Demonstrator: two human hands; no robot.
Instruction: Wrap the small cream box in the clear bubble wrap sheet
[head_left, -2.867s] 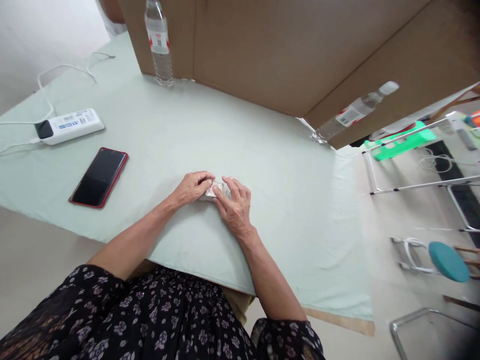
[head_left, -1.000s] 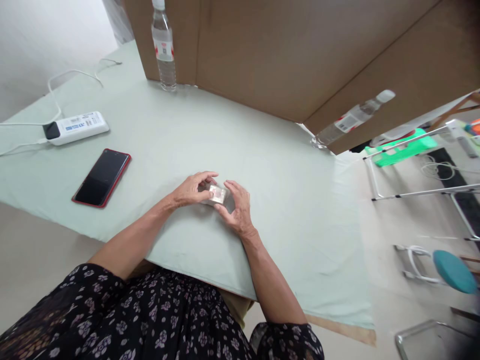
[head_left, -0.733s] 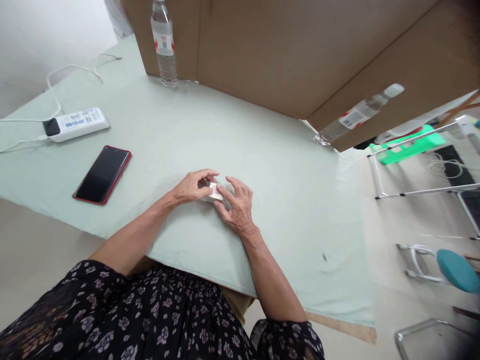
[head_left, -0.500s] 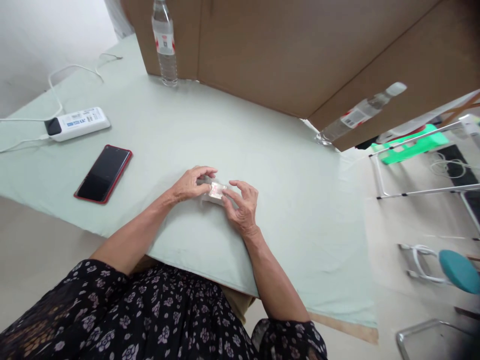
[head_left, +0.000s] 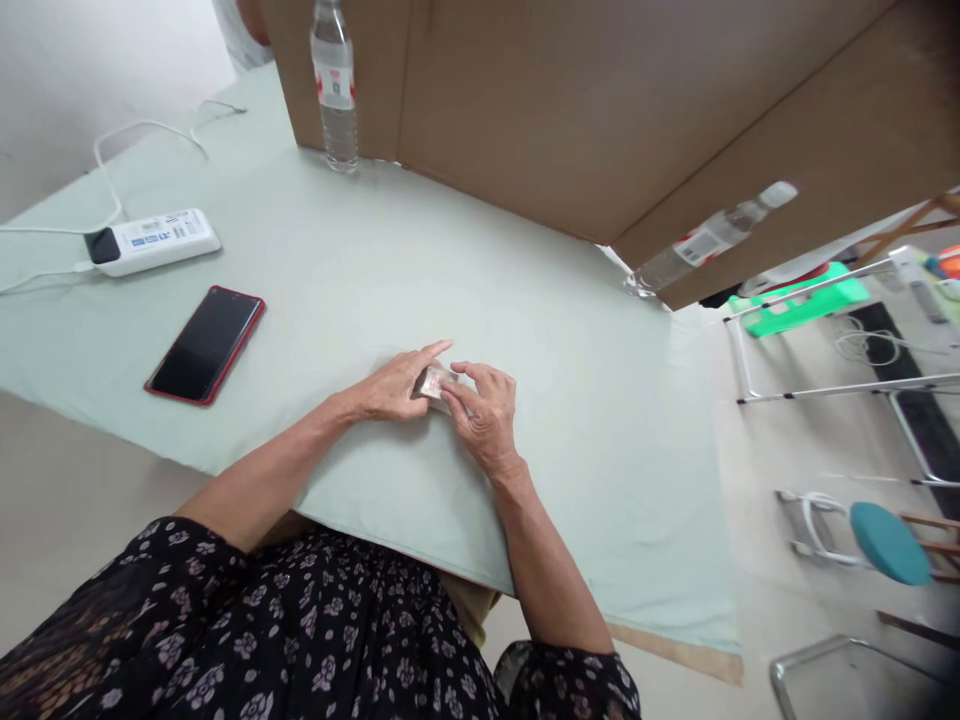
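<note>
A small pale box (head_left: 433, 382) with red print on its top lies near the front of the table, between my two hands. My left hand (head_left: 394, 388) grips its left end, thumb on the near side and index finger stretched out past the far side. With thumb and bent fingers, my right hand (head_left: 486, 405) holds the right end, the thumb resting on the box's top. Fingers hide parts of both ends. I cannot make out what kind of box it is.
A red-cased phone (head_left: 206, 345) lies to the left, with a white device with cables (head_left: 154, 242) behind it. One water bottle (head_left: 335, 90) stands at the back, another bottle (head_left: 709, 240) at the right, both before a cardboard screen (head_left: 510, 110). A teal stool (head_left: 889, 542) is beyond the table.
My left hand has moved right and closed in around the box's left end, its index finger straightening. The box has turned slightly. My right hand stays on its right end.
</note>
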